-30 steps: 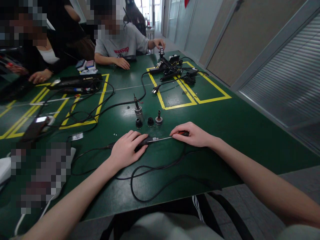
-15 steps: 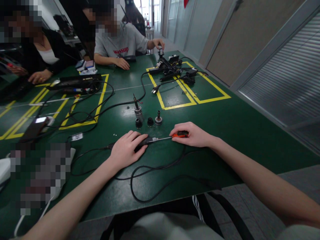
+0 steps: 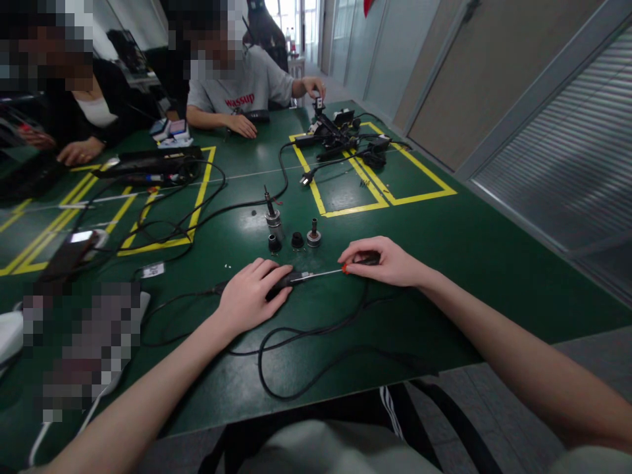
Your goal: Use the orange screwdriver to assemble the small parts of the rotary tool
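My left hand (image 3: 253,295) lies closed around a black corded tool housing (image 3: 282,284), pressing it to the green table. A small metallic part shows at the housing's right end. In my right hand (image 3: 382,262) is a screwdriver (image 3: 323,272) with an orange and black handle, held between thumb and fingers. Its thin shaft points left and meets the housing's end; exactly where the tip sits I cannot tell. Just beyond stand a silver motor-like part (image 3: 273,222) with a thin upright shaft, two small black caps (image 3: 297,240) and a round metal piece with a stem (image 3: 314,236).
Black cable (image 3: 261,359) loops across the table (image 3: 459,276) near its front edge. A white power strip (image 3: 141,316), partly blurred, lies at left. Farther back are yellow tape outlines (image 3: 424,196), tangled black equipment (image 3: 338,135) and a plug (image 3: 307,178). Two people sit across the table.
The screwdriver handle has turned in my right fingers: less orange and more black shows now. My right hand has shifted slightly; my left hand and the housing stay put.
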{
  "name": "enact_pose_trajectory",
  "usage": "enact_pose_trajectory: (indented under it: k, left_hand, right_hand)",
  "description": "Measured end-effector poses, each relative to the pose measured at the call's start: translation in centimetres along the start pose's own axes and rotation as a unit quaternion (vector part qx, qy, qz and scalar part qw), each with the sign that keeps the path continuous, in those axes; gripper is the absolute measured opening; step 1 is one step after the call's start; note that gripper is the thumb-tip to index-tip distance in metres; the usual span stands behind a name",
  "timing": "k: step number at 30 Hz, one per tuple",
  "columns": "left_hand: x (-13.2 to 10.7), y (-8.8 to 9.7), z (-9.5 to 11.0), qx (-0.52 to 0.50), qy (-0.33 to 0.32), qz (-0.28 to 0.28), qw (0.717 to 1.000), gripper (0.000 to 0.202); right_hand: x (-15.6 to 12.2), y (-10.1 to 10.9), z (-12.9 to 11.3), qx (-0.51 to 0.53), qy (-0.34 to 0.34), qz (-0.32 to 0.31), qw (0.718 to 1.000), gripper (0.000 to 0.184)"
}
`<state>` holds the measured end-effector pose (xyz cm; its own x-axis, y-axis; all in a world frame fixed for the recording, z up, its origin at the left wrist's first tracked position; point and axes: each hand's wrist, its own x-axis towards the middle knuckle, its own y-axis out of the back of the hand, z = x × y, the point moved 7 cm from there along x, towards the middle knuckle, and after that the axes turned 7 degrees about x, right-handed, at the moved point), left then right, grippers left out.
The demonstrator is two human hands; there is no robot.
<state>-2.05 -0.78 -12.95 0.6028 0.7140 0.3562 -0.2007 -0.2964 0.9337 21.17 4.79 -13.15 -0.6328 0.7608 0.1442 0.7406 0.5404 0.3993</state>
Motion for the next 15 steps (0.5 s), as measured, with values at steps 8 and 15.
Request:
enact_pose_trajectory:
  k: [8,15]
  left_hand:
    - [0.09,-0.01,0.1,0.0,0.0,0.0,1.0,0.035]
    - [0.12,-0.01,0.1,0.001,0.003,-0.007,1.0,0.035]
  right_hand:
    - [0.29,-0.81,0.21,-0.037,-0.024,-0.013,0.999,0.028]
    - [0.12,-0.34,0.59,0.012,-0.039,0.0,0.999,0.028]
